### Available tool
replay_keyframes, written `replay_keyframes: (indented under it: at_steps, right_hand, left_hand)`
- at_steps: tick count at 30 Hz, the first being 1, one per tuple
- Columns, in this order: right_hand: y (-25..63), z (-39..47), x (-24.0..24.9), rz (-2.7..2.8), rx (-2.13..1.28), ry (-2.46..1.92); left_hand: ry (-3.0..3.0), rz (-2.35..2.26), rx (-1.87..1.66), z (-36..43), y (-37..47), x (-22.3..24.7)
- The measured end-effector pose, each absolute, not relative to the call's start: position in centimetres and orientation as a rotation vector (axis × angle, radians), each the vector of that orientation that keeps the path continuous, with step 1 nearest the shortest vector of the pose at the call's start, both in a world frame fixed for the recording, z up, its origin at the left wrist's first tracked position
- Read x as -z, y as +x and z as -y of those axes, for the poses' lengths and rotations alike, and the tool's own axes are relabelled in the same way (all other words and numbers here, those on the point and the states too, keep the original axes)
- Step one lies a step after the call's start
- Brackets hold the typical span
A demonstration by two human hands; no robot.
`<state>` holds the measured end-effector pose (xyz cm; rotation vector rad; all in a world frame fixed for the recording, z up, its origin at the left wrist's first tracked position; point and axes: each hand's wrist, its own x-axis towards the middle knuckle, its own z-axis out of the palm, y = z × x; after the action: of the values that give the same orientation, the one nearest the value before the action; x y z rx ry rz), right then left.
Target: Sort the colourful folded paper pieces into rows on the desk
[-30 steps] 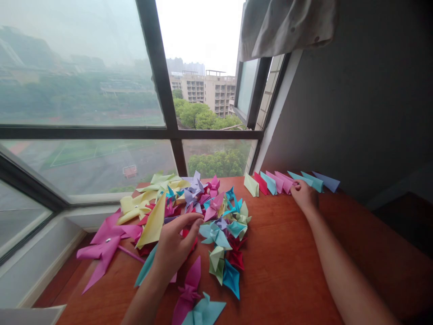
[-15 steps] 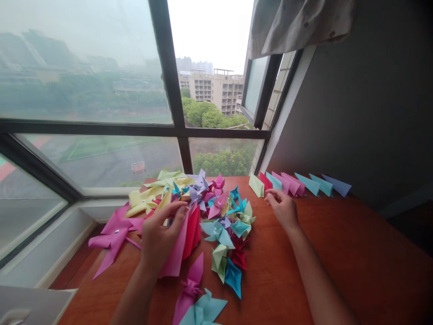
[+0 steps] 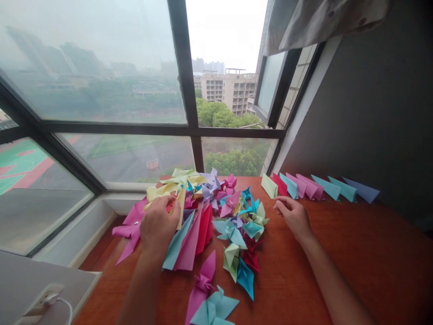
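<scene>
My left hand [image 3: 159, 223] is at the left of the paper pile, thumb and fingers closed on a folded yellow paper [image 3: 181, 208]. Beside it, folded light-blue [image 3: 179, 243], pink [image 3: 188, 248] and red papers [image 3: 204, 228] lean together. My right hand [image 3: 291, 215] has its thumb and fingers pressed together near the front of the green folded paper [image 3: 269, 186]; whether something small is between the fingertips is too small to tell. Several more folded papers, among them a red one [image 3: 280, 185] and a purple one [image 3: 361, 188], stand in a row to the right.
Paper pinwheels and stars [image 3: 230, 231] lie heaped in the middle of the wooden table [image 3: 280, 289]. A magenta pinwheel [image 3: 130, 230] is at the left edge. Windows rise behind the table, a curtain [image 3: 314, 22] hangs upper right, and a cable plugs into a socket [image 3: 43, 300] lower left.
The view has shifted left. My left hand has moved to the yellow folded paper, and a light-blue folded paper now shows beside the pink one. My right hand is slightly lower, near the green paper.
</scene>
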<state>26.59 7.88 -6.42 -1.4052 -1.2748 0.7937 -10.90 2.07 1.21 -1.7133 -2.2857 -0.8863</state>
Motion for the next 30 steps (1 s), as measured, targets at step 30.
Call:
replay_keyframes:
  at_steps: [30]
  right_hand:
    - [18.7, -1.6, 2.5, 1.638, -0.878, -0.920]
  left_hand:
    - [-2.590, 2.096, 2.033, -1.5, 0.2, -1.8]
